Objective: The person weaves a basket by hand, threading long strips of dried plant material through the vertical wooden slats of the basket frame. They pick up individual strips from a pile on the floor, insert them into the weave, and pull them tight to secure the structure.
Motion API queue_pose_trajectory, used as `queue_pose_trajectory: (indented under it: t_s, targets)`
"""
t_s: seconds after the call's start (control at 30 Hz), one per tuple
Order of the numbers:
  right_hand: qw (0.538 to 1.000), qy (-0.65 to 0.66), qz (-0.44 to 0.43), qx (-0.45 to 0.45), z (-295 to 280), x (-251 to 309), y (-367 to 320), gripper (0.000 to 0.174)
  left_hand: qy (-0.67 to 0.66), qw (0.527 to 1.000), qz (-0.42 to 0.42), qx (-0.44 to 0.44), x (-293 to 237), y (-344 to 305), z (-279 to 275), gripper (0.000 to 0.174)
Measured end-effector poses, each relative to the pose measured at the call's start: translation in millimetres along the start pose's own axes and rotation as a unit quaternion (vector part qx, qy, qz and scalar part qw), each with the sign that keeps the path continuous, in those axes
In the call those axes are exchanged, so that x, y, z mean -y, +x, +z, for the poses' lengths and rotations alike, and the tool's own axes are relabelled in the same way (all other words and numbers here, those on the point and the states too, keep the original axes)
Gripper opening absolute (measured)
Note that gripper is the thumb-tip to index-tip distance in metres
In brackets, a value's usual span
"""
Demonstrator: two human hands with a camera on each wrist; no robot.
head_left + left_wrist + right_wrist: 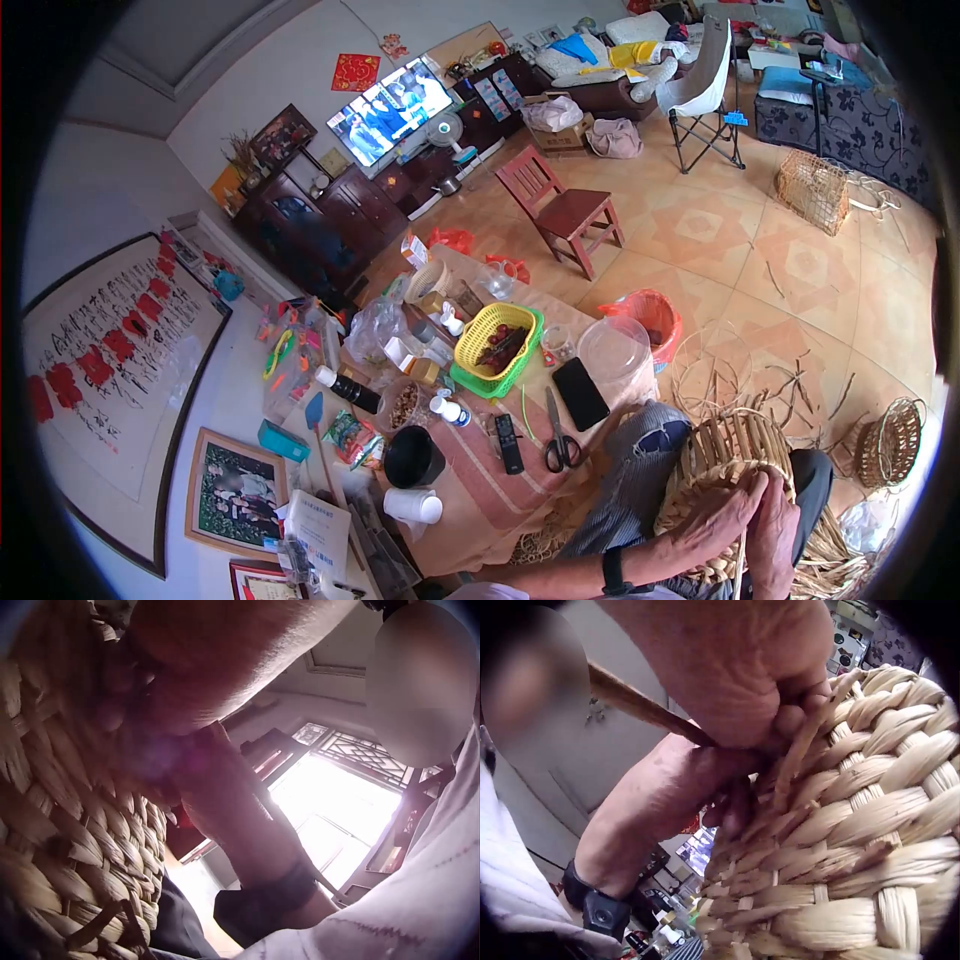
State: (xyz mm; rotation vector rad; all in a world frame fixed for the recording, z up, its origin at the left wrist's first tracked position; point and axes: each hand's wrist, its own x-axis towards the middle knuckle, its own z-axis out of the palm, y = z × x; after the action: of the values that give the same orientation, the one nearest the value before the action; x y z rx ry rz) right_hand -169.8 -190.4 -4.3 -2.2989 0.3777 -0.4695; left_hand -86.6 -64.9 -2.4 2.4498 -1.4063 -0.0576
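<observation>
A woven basket (725, 450) of pale, flat plant strands rests on the person's lap, tilted, its braided wall (840, 877) filling much of the right wrist view. At its near rim both hands meet. My left hand (728, 515) grips the rim, its fingers (735, 814) curled at the weave. Pressed close beside it, my right hand (775, 530) has fingers (791, 720) curled over the edge. A brown strand (645, 709) runs out from between the hands. Short strand ends stick out of the weave. The fingertips are partly hidden in both wrist views.
Left of the lap, a cloth-covered table (480, 460) holds scissors (560, 440), a phone (580, 393), a remote (508, 445) and a yellow basket (495, 340). Loose strands (830, 555) lie on the floor at right, near a small wicker basket (888, 445). A red chair (565, 210) stands beyond.
</observation>
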Motion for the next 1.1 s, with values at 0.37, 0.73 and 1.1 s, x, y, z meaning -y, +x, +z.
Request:
queue_pose_trajectory:
  t_s: [0.37, 0.73, 1.1]
  targets:
    - [0.990, 0.118, 0.019, -0.080, 6, -1, -12, 0.026, -0.135, 0.990, 0.003, -0.043, 16, 0, -27, 0.037]
    - [0.745, 0.564, 0.305, -0.183, -35, -86, -79, 0.031, -0.294, 0.949, 0.030, -0.113, 30, 8, -12, 0.029]
    - [0.891, 0.326, 0.294, -0.119, -65, -63, -75, 0.036, -0.635, 0.737, -0.198, -0.120, 134, -19, -48, 0.024]
